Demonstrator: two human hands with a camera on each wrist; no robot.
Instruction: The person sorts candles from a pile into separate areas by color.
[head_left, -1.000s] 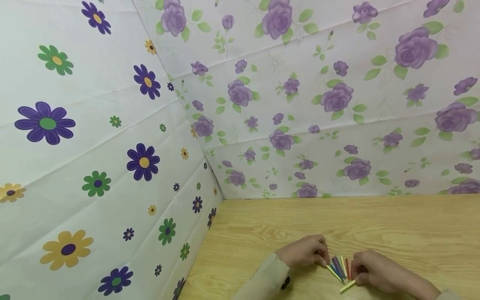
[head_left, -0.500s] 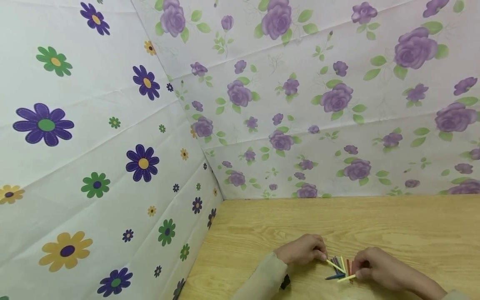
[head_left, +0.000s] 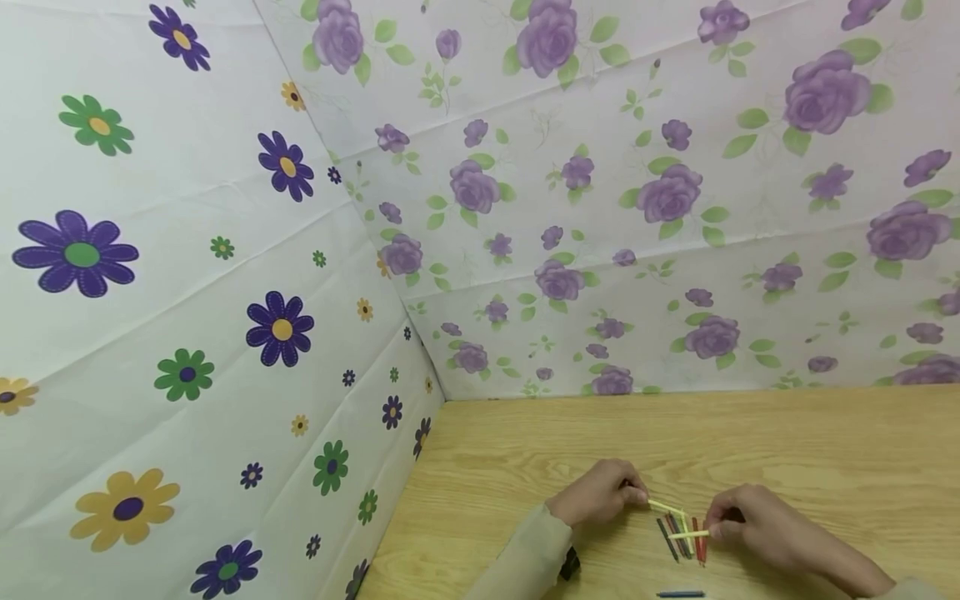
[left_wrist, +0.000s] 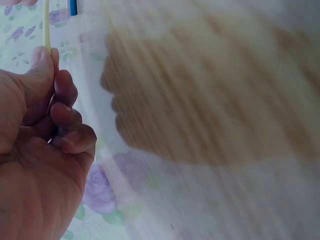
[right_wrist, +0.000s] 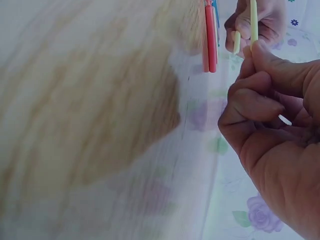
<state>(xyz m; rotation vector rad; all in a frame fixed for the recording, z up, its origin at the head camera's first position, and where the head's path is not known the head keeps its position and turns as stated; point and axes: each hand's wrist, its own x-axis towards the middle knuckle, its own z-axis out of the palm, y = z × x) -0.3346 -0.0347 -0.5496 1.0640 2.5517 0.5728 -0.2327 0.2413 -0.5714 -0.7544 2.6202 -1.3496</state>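
In the head view my left hand (head_left: 600,493) pinches one end of a thin yellow stick (head_left: 663,506) between thumb and forefinger. My right hand (head_left: 768,527) pinches another yellow stick (head_left: 686,534), which points left across a small group of sticks. Among that group are a dark stick (head_left: 667,540) on the left and red sticks (head_left: 700,542) on the right. In the left wrist view the held yellow stick (left_wrist: 46,27) points up from the thumb tip. The right wrist view has the red sticks (right_wrist: 210,40) beside the right hand's yellow stick (right_wrist: 254,22).
A blue stick (head_left: 680,594) lies apart at the near edge of the view. The wood-patterned table (head_left: 525,442) meets a flowered sheet (head_left: 570,333) at the back and another flowered sheet (head_left: 187,292) on the left.
Both hands have moved away from me with their yellow sticks, which now lie higher in the view. A blue stick that stuck out left of the group now lies apart, closer to me.
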